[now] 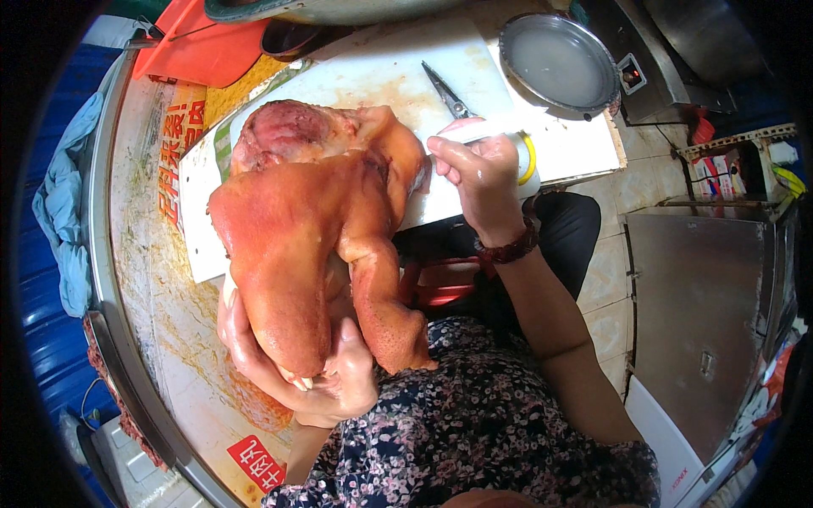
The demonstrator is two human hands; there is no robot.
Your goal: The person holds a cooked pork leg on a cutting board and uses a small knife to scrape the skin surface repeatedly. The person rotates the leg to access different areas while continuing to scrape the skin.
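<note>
A large skin-on piece of pig's head point(286, 228), orange-brown with raw red flesh at its far end, hangs over the near edge of a white cutting board point(394, 70). My left hand point(305, 387) cups its near end from below, where pale teeth show. Just right of the meat, my right hand point(476, 165) is closed on a bright white, narrow object point(502, 125); glare hides what kind it is. Black-handled scissors or a similar pointed metal tool point(448, 92) lie on the board beyond that hand. A yellow ring-shaped edge point(528, 159) shows beside the right wrist.
A metal basin of cloudy liquid point(559, 63) stands at the back right. An orange-red plastic container point(203, 54) and a dark bowl point(292, 39) are at the back left. A light-blue cloth point(67, 209) hangs left; a metal cabinet point(698, 317) stands right, a red stool point(438, 282) below.
</note>
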